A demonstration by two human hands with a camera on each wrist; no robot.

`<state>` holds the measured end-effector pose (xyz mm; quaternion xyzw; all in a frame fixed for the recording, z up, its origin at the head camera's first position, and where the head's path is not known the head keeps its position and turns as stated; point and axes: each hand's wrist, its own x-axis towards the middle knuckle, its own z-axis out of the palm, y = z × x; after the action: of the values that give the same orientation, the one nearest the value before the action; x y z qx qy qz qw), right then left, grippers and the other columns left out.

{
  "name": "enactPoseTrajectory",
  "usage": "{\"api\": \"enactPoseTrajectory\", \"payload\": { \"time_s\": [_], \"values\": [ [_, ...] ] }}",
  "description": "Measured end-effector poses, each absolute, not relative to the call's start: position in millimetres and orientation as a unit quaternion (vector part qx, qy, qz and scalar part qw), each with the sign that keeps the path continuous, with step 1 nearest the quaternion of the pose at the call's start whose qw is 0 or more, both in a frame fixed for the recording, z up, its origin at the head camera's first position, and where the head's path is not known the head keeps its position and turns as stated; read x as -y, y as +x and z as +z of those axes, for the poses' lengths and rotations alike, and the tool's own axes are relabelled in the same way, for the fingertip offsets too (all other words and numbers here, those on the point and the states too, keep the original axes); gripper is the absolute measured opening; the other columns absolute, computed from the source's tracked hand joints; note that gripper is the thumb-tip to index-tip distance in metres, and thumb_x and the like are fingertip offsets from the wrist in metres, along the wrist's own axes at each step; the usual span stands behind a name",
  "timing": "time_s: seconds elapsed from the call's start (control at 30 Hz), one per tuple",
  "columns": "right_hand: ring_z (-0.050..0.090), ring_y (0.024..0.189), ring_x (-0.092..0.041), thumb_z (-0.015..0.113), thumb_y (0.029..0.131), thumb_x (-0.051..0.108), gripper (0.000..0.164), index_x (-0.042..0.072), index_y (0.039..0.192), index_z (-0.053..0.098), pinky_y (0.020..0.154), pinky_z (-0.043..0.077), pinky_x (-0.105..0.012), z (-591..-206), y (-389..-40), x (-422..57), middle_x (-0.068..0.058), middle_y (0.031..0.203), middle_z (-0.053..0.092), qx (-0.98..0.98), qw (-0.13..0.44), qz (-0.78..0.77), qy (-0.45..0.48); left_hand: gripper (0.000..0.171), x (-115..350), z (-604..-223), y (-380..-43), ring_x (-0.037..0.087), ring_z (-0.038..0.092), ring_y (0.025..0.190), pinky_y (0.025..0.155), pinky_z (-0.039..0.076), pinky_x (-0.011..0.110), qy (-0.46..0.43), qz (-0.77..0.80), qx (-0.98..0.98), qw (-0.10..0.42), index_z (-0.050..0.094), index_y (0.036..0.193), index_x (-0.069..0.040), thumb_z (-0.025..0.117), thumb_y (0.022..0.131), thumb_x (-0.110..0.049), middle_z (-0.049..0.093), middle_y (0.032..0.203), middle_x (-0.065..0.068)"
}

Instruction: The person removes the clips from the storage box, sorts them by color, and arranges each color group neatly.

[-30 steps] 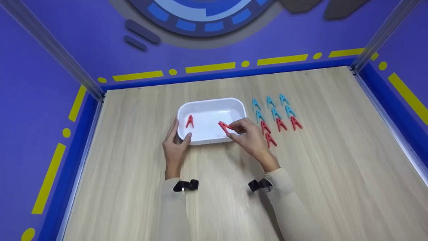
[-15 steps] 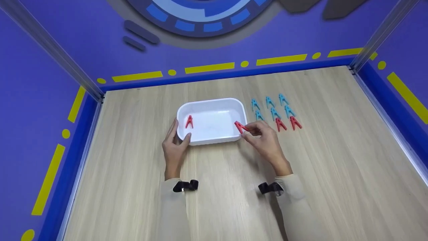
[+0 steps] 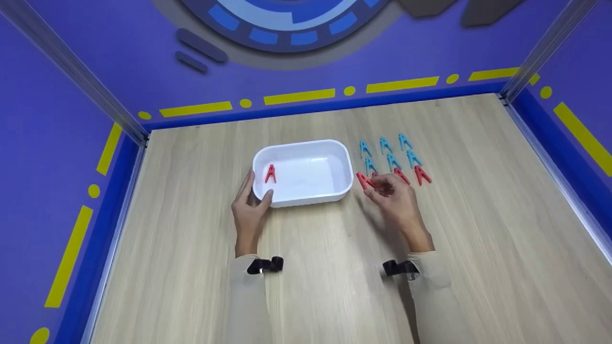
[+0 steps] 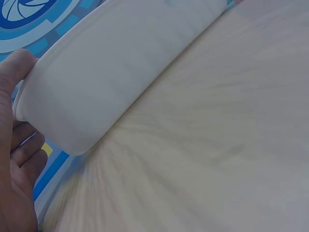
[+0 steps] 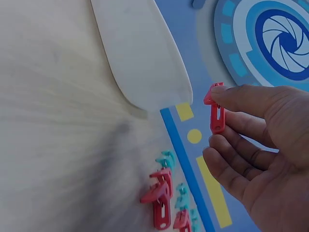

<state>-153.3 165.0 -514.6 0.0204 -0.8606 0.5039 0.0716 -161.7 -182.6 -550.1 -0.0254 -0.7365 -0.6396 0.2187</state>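
My left hand [image 3: 248, 215] grips the left front corner of a white plastic box [image 3: 306, 200]; the left wrist view shows the thumb on its rim and fingers bent behind its wall. One red clothespin [image 3: 271, 174] lies inside, near the left end. Just beyond the box's right side, my right hand [image 3: 400, 205] pinches another red clothespin [image 5: 218, 113] between thumb and fingers, raised above the table. Beneath and behind that hand lie more red clothespins [image 3: 422, 175], some partly covered by it.
Several blue clothespins [image 3: 393, 162] lie in rows on the wooden table [image 3: 191, 229], right of the box and behind the red ones. Blue-purple panels [image 3: 296, 76] with yellow marks enclose the table at the back and both sides.
My right hand has moved right, carrying the red clothespin from over the box to beyond its right edge. The left hand and the box have stayed put.
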Motion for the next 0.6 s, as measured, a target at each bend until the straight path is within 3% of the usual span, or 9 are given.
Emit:
{"api": "enactPoseTrajectory", "payload": {
  "time_s": [0.3, 0.6],
  "values": [
    [0.068, 0.1, -0.027, 0.082, 0.093, 0.006, 0.026, -0.003, 0.116, 0.073, 0.081, 0.052, -0.01, -521.9, -149.5, -188.2, -0.016, 0.112, 0.07, 0.868, 0.083, 0.49, 0.006, 0.07, 187.8, -579.0, -174.9, 0.042, 0.036, 0.152, 0.125, 0.029, 0.031, -0.012, -0.632, 0.744, 0.217, 0.05, 0.149, 0.013, 0.082, 0.086, 0.008, 0.045, 0.159, 0.029],
    [0.067, 0.097, -0.028, 0.081, 0.095, 0.006, 0.027, -0.006, 0.118, 0.072, 0.078, 0.05, -0.009, -531.3, -143.0, -210.8, -0.018, 0.109, 0.07, 0.872, 0.083, 0.482, -0.024, 0.071, 192.0, -584.9, -174.8, 0.026, 0.04, 0.152, 0.124, 0.032, 0.03, -0.02, -0.632, 0.744, 0.215, 0.054, 0.152, 0.002, 0.086, 0.089, -0.004, 0.05, 0.16, 0.014]
  ]
}}
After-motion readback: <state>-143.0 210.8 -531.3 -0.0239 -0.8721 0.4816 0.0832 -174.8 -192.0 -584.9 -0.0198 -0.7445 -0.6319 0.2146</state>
